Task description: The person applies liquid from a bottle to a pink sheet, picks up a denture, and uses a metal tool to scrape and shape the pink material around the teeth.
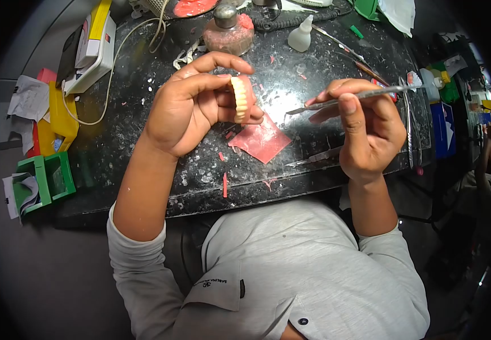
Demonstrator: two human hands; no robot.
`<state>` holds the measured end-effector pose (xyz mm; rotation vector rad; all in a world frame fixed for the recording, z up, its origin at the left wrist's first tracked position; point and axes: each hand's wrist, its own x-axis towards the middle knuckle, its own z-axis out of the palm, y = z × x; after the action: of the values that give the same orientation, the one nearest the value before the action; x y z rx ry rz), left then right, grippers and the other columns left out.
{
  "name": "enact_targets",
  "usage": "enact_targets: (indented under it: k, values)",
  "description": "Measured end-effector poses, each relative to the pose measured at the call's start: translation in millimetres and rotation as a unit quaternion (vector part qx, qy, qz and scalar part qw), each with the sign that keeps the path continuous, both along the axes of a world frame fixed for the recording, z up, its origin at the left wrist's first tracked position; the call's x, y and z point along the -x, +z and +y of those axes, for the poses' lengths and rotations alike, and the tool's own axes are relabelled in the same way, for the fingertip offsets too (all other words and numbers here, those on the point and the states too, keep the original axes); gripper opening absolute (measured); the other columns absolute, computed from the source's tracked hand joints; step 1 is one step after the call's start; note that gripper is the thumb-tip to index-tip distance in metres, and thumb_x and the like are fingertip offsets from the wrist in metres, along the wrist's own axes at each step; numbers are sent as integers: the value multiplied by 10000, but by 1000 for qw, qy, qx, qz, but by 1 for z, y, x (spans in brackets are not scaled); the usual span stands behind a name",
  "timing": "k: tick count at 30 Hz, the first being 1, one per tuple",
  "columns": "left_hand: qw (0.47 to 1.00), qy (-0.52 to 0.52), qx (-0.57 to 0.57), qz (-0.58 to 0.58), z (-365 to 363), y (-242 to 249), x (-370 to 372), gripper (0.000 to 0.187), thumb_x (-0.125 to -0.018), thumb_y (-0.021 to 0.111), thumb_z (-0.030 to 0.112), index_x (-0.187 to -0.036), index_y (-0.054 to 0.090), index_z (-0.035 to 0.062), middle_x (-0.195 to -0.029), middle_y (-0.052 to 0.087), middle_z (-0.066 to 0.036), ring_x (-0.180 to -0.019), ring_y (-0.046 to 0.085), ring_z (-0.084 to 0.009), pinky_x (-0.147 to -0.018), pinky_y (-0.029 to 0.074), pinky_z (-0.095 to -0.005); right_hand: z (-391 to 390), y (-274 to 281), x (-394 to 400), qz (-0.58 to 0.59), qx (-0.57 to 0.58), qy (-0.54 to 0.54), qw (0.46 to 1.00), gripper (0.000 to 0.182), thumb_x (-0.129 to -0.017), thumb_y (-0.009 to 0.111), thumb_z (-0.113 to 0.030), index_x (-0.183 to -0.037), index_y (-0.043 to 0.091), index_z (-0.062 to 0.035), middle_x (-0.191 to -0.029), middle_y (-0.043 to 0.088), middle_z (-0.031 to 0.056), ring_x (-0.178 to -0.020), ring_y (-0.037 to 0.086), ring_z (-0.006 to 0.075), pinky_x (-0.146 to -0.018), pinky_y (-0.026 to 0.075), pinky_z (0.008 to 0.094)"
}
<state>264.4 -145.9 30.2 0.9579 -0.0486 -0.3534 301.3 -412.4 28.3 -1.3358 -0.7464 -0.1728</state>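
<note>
My left hand [191, 102] grips a denture [240, 101] between thumb and fingers, its row of cream teeth turned to the left and its pink base to the right. In my right hand [364, 122] is a slim metal wax carver [336, 102], pinched like a pen. Its flat tip points left toward the denture, with a gap between them. Beneath the hands a square pink wax sheet [262, 140] lies on the dark bench. A metal knife-like tool [316, 158] rests just left of my right wrist.
A glass burner jar [228, 35] and a white dropper bottle [300, 37] stand at the back. Green bins [58, 175] and yellow bins [64, 122] line the left side. More tools [408, 122] lie at the right edge; wax scraps [225, 185] are scattered near the front edge.
</note>
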Motion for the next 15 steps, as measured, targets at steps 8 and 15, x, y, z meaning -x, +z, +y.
enact_targets:
  k: [8, 15]
  values:
    - [1000, 8, -6, 1, -1, -4, 0, 331, -1075, 408, 126, -1326, 512, -61, -1091, 673, -247, -959, 741, -372, -858, 639, -491, 4, 2, 2, -37, 155, 10, 987, 34, -934, 681, 44, -911, 685, 68, -788, 696, 102, -633, 661, 116, -567, 526, 248]
    - [999, 22, -33, 4, -3, -2, 0, 353, -1102, 436, 170, -1346, 482, -81, -1153, 662, -240, -1034, 734, -367, -880, 648, -483, 6, 2, 1, -99, 225, 37, 969, 18, -902, 700, 48, -912, 689, 60, -770, 675, 119, -624, 663, 133, -555, 520, 262]
